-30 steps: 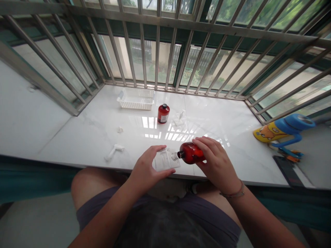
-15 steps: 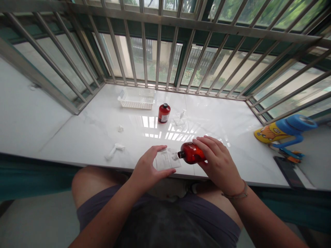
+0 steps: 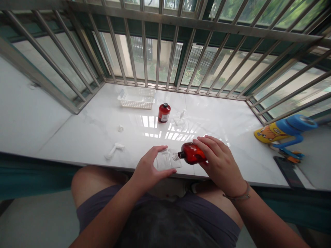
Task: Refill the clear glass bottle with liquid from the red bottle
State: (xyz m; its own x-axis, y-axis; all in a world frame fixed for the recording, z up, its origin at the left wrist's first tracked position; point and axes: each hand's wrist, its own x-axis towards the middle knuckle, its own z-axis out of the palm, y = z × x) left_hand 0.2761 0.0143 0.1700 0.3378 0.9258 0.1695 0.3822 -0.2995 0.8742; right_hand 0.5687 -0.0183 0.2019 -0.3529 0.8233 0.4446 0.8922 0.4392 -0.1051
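My left hand [image 3: 147, 168] grips a small clear bottle [image 3: 167, 160] at the near edge of the white marble sill [image 3: 90, 134]. My right hand [image 3: 219, 162] is wrapped round an amber-red bottle [image 3: 190, 153], tipped on its side with its open neck touching the top of the clear bottle. A second red bottle [image 3: 163, 113] with a black cap and white label stands upright farther back. A white pump head [image 3: 114, 150] lies on the sill to the left, with a small white piece [image 3: 120, 128] behind it.
A white plastic basket [image 3: 136, 97] sits at the back by the metal window bars [image 3: 157, 44]. Crumpled clear wrapping [image 3: 179, 117] lies right of the standing bottle. At the right are a blue and yellow toy-like object [image 3: 284, 129] and a dark phone [image 3: 288, 171].
Almost nothing has moved. Both hands hold the same pose, with the amber bottle still tipped against the clear bottle; the view has shifted very slightly.
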